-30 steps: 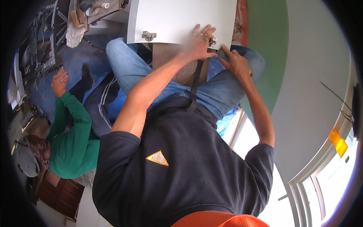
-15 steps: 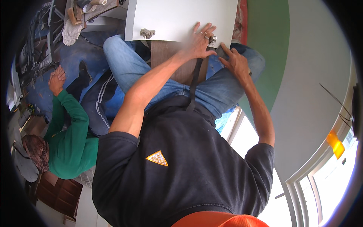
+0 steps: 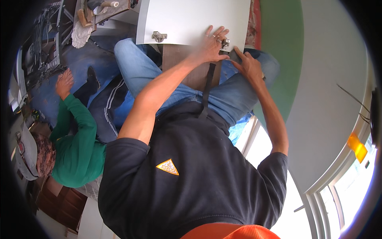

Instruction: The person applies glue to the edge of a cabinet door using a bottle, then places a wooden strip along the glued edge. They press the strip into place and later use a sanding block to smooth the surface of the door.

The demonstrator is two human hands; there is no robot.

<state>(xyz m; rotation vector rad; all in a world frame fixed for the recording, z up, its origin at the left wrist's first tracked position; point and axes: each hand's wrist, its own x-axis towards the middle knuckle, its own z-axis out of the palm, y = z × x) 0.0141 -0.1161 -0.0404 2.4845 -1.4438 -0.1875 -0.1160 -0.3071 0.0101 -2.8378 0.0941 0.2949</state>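
At 12 o'clock, left hand (image 3: 211,46) flat on panel (image 3: 191,20), covering hinge (image 3: 225,42); right hand (image 3: 250,67) grip unclear.

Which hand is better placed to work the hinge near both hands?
Probably the right hand: its fingers sit right beside the hinge, while the left hand lies spread flat on the white panel, apparently steadying it.
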